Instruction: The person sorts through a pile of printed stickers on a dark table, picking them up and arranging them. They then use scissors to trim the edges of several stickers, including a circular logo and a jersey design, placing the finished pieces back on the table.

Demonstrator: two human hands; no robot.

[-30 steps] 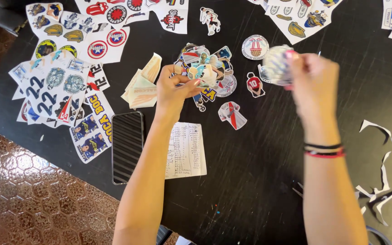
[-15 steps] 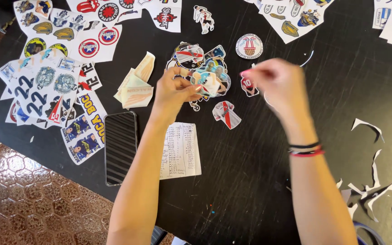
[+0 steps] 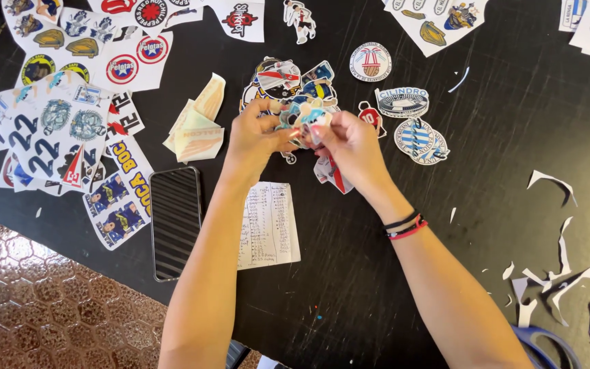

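Note:
Over a black table [image 3: 500, 164], my left hand [image 3: 257, 137] and my right hand [image 3: 349, 143] meet and pinch a small stack of cut-out stickers [image 3: 303, 117] between their fingertips. Just behind the hands lies a loose pile of more cut stickers [image 3: 288, 78]. A red and white sticker [image 3: 332, 174] peeks out under my right hand. My right wrist wears black and red bands [image 3: 404, 225].
A dark phone [image 3: 175, 222] and a handwritten paper note [image 3: 268, 225] lie near my left forearm. Uncut sticker sheets [image 3: 56, 123] cover the left and top. Round stickers [image 3: 418, 137] lie to the right. Paper scraps [image 3: 554, 273] lie at the right, blue scissor handles [image 3: 548, 345] at the bottom.
My right hand came down and left from the raised position, where it held a round sticker, to join my left hand on the small stack. Two round stickers now lie uncovered on the right.

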